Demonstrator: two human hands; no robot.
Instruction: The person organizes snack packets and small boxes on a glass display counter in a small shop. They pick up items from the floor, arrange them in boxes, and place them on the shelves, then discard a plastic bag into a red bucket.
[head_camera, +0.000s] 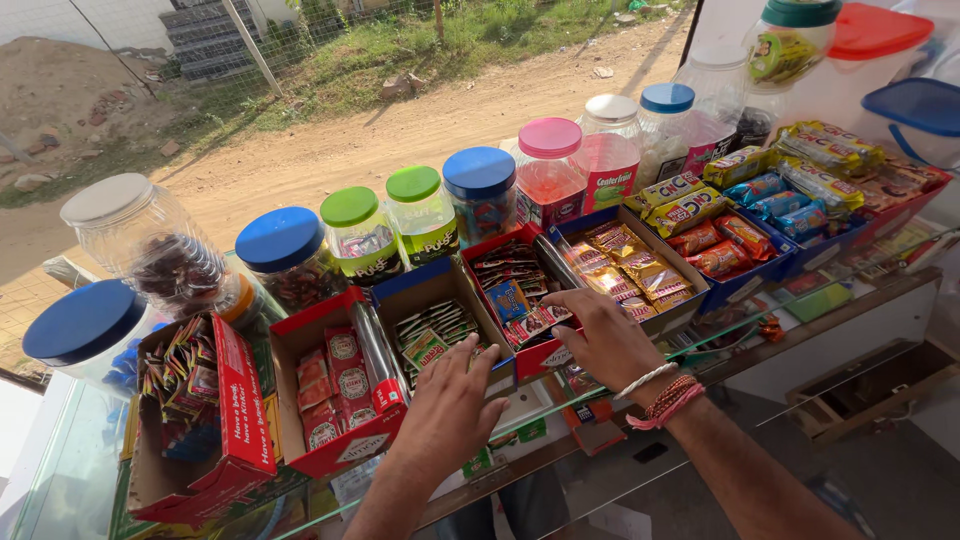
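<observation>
A glass-topped desk (70, 470) carries a row of open sweet boxes (345, 385), with lidded plastic jars (285, 255) apparently directly behind.

Two hands reach out: the left hand (447, 410) and the right hand (605, 340). Two jars have green lids (350, 206). Four jars have blue lids (281, 238). One jar has a pink lid (549, 137). Three open red boxes (340, 385) hold sweets.
</observation>
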